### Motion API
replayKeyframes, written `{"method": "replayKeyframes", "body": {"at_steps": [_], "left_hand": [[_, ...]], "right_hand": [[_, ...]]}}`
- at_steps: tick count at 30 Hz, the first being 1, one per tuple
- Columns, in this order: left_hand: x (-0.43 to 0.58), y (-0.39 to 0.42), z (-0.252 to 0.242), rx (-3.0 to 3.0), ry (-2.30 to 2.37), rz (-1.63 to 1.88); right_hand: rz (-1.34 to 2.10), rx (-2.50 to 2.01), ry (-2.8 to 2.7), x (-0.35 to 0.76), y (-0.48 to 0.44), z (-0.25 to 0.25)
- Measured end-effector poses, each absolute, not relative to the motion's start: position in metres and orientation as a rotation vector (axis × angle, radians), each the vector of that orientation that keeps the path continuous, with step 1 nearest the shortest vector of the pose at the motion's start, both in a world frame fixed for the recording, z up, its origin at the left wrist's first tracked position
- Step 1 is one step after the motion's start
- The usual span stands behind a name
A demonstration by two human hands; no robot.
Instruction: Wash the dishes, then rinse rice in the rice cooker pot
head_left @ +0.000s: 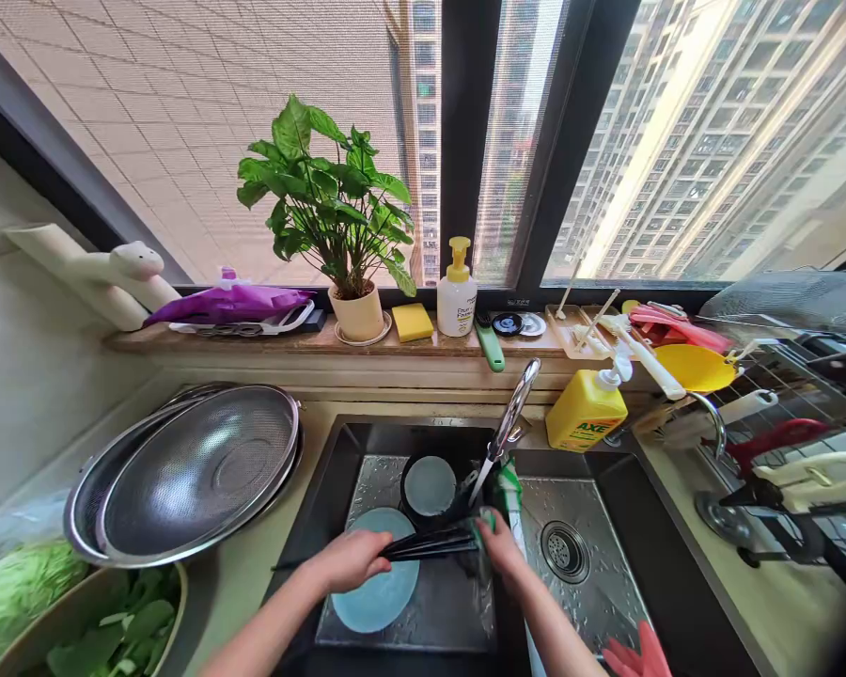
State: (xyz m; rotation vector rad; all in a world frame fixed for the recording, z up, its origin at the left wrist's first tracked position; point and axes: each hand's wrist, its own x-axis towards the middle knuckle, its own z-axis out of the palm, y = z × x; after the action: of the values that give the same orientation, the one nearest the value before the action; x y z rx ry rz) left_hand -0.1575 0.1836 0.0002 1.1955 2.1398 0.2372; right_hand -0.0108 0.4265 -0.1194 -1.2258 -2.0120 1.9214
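My left hand (349,561) is closed around one end of a bundle of dark chopsticks (430,543), held level over the left basin of the black sink (324,498). My right hand (497,545) is closed on a green scrubbing cloth (509,484) pressed against the other end of the chopsticks. Below them lie a pale blue plate (381,597) and a black bowl with a pale blue inside (430,487). The chrome tap (511,418) slants down over the basin just above my right hand.
Steel colanders (197,470) stand on the counter at the left, with a bowl of leafy greens (105,630) and a cabbage (14,588) in front. A yellow detergent bottle (587,409) stands behind the sink. A dish rack (790,461) fills the right; a potted plant (338,226) and soap dispenser (456,301) stand on the sill.
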Motion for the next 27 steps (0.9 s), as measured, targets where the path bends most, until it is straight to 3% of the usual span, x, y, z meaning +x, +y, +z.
{"method": "replayKeyframes", "body": {"at_steps": [4,13,20,27], "left_hand": [[-0.172,0.205,0.015,1.444,2.212,-0.143],[-0.193,0.313,0.013,1.872,2.280,-0.023],[-0.175,0.350,-0.016,1.966,2.320,0.302],[-0.160,0.344,-0.004,1.810,2.196,0.856]], "right_hand": [[2.072,-1.233,-2.076,0.011,0.424,-0.111],[2.797,-0.652,-2.114,-0.001,0.457,-0.044],[2.526,-0.761,-2.186,0.013,0.469,-0.044],[2.314,-0.896,-2.053,0.006,0.453,-0.054]]}}
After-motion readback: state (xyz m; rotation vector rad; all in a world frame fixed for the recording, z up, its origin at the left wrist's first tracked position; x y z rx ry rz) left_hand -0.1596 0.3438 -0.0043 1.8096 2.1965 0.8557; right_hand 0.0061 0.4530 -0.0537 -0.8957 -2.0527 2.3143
